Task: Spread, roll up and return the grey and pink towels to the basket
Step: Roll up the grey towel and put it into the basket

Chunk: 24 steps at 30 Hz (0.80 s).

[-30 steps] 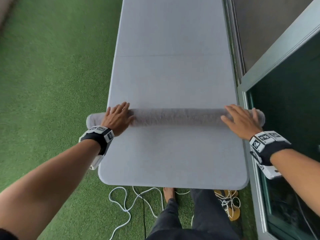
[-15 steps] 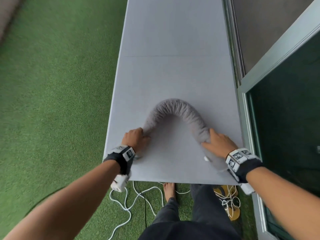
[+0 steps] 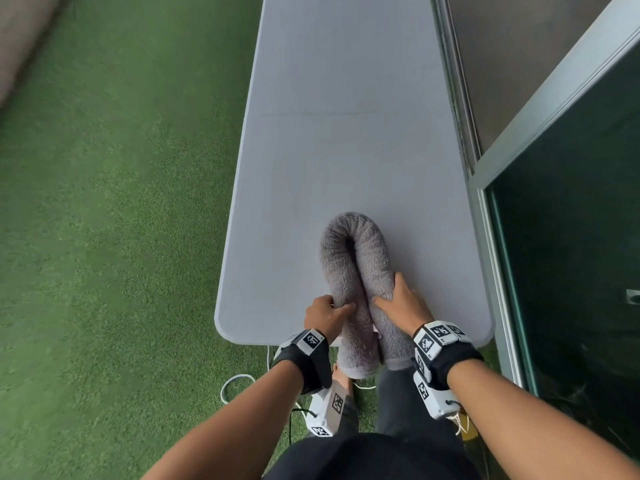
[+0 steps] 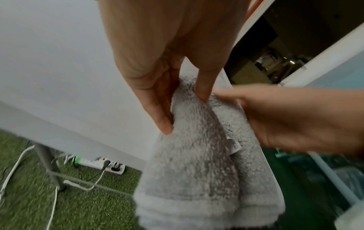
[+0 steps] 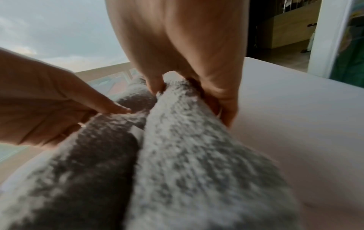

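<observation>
Outdoors on green turf (image 3: 104, 237), w/ a long grey table (image 3: 346, 133) running away from the person and a glass door frame (image 3: 519, 133) along its right side. Grey towel (image 3: 349, 258), rolled into a long tube, lies at the near end of the table bent into a tight U: bend points away from the person, both legs touch side by side, and the two ends hang over the near edge.

Left hand (image 3: 325, 315) grips the left leg, thumb on top and fingers (image 4: 157, 99) curled around its outer side. Right hand (image 3: 401, 303) grips the right leg, thumb in the gap betw. the legs, fingers (image 5: 220, 96) wrapped around the outer side.

Under the table: a white power strip (image 4: 102, 165) and white cables (image 3: 239, 379) on the turf.
</observation>
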### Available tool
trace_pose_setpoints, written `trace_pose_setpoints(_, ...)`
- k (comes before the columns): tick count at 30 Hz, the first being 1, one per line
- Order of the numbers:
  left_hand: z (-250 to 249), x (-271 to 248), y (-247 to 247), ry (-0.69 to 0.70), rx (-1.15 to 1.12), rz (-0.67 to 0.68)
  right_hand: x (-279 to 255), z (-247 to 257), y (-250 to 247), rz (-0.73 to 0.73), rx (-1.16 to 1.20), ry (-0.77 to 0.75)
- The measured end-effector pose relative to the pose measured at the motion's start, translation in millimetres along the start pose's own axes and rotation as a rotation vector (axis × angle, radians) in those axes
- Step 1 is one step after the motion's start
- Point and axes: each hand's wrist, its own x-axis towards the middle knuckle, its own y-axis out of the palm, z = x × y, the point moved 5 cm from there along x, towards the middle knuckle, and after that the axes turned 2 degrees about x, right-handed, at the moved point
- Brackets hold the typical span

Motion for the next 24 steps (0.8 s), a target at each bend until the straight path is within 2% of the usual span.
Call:
trace_pose_setpoints(3, -3.4, -2.4, 2.4, 0.022, 0.023, 0.043, -1.7, 5.5, 0.5, -0.007, 0.012, -0.004)
trace_pose_setpoints(6, -10.0, -13.7, 14.3, 0.134, 0.185, 0.135, -8.0, 15.6, 4.5, -0.055, 0.02, 0.02)
trace_pose_setpoints(8, -11.7, -26.0, 28.7, 0.22, 0.324, 0.212, -9.7, 24.7, 10.0, -0.103, -0.137, -0.007)
trace_pose_setpoints(11, -7.1, -38.6, 42.5, 0.282, 0.456, 0.225, -0.2, 27.9, 24.9, -0.139, -0.367, -0.05)
trace_pose_setpoints(15, 16.9, -49.7, 39.0, 0.288, 0.441, 0.244, 13.8, 30.8, 34.1, -0.207, -0.501, -0.058)
trace_pose_setpoints(18, 57.5, -66.0, 27.7, 0.189, 0.393, 0.222, 21.3, 34.2, 24.2, -0.2, -0.414, -0.111)
trace_pose_setpoints(24, 184.0, -132.2, -0.1, -0.222, 0.27, 0.029, 27.6, 37.2, -9.4, -0.128, -0.215, -0.267)
